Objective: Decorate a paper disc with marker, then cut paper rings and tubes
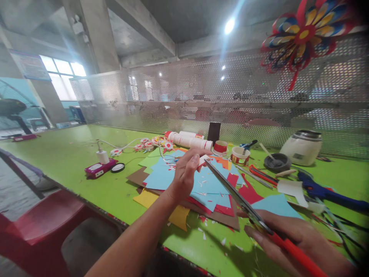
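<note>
My right hand [291, 242] grips red-handled scissors [245, 204] at the lower right, their long blades pointing up-left toward my left hand. My left hand [186, 171] is raised above a pile of coloured paper sheets [201, 188] and pinches a small pale paper piece [203, 159] at the fingertips, right by the blade tips. The pile holds light blue, red, yellow and brown sheets on the green table [72, 154]. Small paper scraps [213, 238] lie around the front of the pile.
Behind the pile lie white rolls [188, 140], two tape rolls [230, 152], a dark block [213, 132] and a white pot [302, 148]. A blue glue gun [325, 190] lies at right. A charger on a pink box [99, 167] sits left. A paper pinwheel [302, 34] hangs on the mesh. Red chair [37, 223] lower left.
</note>
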`<state>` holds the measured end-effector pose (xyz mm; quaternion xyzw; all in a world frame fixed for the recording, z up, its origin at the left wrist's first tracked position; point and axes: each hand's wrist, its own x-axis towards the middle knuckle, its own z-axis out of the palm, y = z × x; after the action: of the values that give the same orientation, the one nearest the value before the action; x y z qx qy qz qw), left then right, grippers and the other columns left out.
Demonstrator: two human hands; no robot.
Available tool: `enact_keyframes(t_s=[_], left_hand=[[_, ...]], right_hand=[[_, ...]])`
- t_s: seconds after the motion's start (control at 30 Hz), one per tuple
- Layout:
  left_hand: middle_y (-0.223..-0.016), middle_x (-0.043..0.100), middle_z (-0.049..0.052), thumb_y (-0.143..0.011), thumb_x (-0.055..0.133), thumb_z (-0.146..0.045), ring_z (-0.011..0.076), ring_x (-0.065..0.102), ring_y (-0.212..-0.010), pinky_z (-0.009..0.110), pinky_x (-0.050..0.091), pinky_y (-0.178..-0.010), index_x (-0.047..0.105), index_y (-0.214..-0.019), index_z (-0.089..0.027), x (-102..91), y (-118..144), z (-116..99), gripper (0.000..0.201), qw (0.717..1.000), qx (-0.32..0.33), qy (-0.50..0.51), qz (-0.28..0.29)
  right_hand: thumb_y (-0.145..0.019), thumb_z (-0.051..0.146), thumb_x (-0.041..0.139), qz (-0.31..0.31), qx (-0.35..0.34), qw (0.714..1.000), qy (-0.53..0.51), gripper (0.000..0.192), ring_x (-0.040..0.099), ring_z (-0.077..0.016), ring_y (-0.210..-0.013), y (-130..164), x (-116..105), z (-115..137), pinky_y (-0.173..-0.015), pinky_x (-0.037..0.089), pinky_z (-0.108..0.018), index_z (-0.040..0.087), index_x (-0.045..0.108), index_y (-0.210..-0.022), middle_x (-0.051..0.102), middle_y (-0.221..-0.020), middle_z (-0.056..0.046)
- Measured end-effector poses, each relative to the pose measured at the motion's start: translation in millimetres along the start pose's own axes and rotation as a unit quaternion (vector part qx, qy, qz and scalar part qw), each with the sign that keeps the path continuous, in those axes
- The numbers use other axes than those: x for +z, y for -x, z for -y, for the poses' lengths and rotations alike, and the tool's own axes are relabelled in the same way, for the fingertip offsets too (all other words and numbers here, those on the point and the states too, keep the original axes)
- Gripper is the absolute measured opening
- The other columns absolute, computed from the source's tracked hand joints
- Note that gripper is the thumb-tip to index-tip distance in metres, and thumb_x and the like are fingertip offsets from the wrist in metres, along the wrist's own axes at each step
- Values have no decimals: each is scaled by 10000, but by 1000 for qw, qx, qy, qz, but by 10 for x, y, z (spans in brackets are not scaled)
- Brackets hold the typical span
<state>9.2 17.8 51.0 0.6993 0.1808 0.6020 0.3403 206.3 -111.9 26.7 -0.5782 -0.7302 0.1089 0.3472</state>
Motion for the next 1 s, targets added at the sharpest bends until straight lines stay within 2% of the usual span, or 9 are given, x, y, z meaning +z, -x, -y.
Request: enact_keyframes(t_s=[0.2, 0.37, 0.4, 0.5, 0.6, 0.7, 0.8, 0.9, 1.0], left_hand=[[-925, 623, 80, -921, 329, -275, 218, 537, -883, 307, 383, -837, 698, -966, -181, -15, -17, -35, 384, 998, 48, -39, 3], [-967, 648, 68, -916, 335, -249, 209, 563, -938, 294, 387, -867, 703, -943, -175, -13, -25, -23, 376, 996, 62, -57, 5], [-960, 650, 66, -917, 334, -246, 207, 565, -938, 293, 388, -866, 702, -936, -177, -12, -25, -18, 375, 996, 63, -61, 6], [-938, 650, 62, -919, 336, -242, 201, 567, -928, 290, 389, -857, 698, -907, -180, -17, -28, -6, 367, 995, 64, -77, 4], [-894, 643, 59, -911, 347, -256, 201, 560, -888, 290, 390, -834, 702, -895, -181, -29, -31, 0, 363, 993, 63, -100, -5], [-860, 635, 56, -898, 365, -271, 200, 552, -865, 289, 389, -820, 703, -858, -177, -37, -37, 12, 353, 992, 57, -111, -16], [-799, 633, 47, -878, 399, -303, 177, 549, -764, 265, 400, -703, 697, -822, -167, -30, -59, 63, 332, 997, 5, -65, -39], [-646, 600, 33, -857, 410, -335, 135, 489, -560, 236, 334, -498, 680, -815, -139, -13, -113, 149, 336, 990, -108, 73, -58], [-602, 597, 59, -849, 414, -342, 135, 510, -515, 219, 315, -434, 643, -785, -96, -8, -184, 216, 342, 932, -248, 255, -65]], right_hand=[[-863, 366, 519, 27, 17, 999, -6, 274, 644, -156, -553, 23, 21, -84, -499, 503, -185, 256, 738, -984, 697, -661, 24], [-806, 376, 558, -31, -37, 998, 26, 350, 675, -184, -597, 0, 11, -122, -512, 518, -218, 225, 735, -1067, 740, -744, -11], [-808, 382, 552, -19, -40, 999, 31, 349, 679, -189, -607, -12, -8, -99, -533, 527, -225, 219, 741, -1052, 737, -732, -8], [-823, 384, 541, 28, -32, 998, 44, 322, 625, -160, -488, -40, -58, 13, -445, 485, -211, 182, 767, -935, 675, -581, 6], [-831, 421, 527, -6, -7, 1000, 29, 324, 599, -153, -447, -32, -46, 157, -402, 465, -216, 205, 764, -881, 644, -532, 11], [-837, 459, 499, -40, -4, 998, -38, 319, 658, -181, -528, -21, -14, 283, -463, 532, -234, 287, 765, -878, 702, -610, 11], [-828, 467, 504, -53, -1, 996, -67, 299, 677, -202, -552, -51, -47, 306, -479, 565, -260, 330, 769, -848, 726, -645, 14], [-805, 464, 544, -22, -3, 997, -73, 273, 645, -190, -474, -109, -138, 210, -420, 546, -255, 314, 766, -756, 683, -545, 9], [-810, 456, 559, -11, -6, 998, -69, 294, 608, -159, -422, -150, -201, 88, -392, 518, -225, 296, 737, -640, 631, -465, 8]])
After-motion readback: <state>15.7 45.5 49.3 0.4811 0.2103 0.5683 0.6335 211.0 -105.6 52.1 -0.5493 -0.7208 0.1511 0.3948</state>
